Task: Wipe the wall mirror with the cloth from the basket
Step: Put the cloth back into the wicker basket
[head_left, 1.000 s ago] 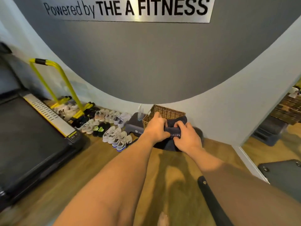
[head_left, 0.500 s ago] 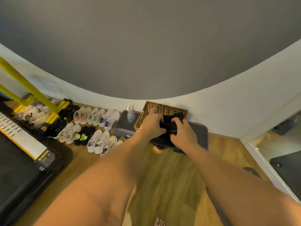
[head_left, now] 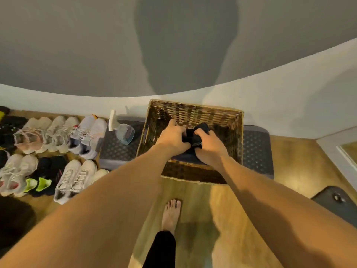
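Observation:
A brown wicker basket [head_left: 195, 111] stands on a dark step platform [head_left: 255, 149] against the wall. Both of my hands are inside it, holding a bunched dark cloth [head_left: 201, 130] with pale lettering on it. My left hand [head_left: 172, 137] grips the cloth's left side and my right hand [head_left: 209, 147] grips its right side. More dark fabric lies under my hands in the basket. The edge of the wall mirror [head_left: 349, 151] shows at the far right.
A clear spray bottle [head_left: 122, 130] lies on the platform left of the basket. Rows of sneakers [head_left: 58, 151] cover the floor to the left. My bare foot [head_left: 171, 215] is on the wooden floor below the basket. A dark mat corner [head_left: 336, 202] lies at right.
The view has come closer and tilted down onto the basket. My hands, which held the cloth at the basket's front edge, are now lower inside it, still gripping the cloth.

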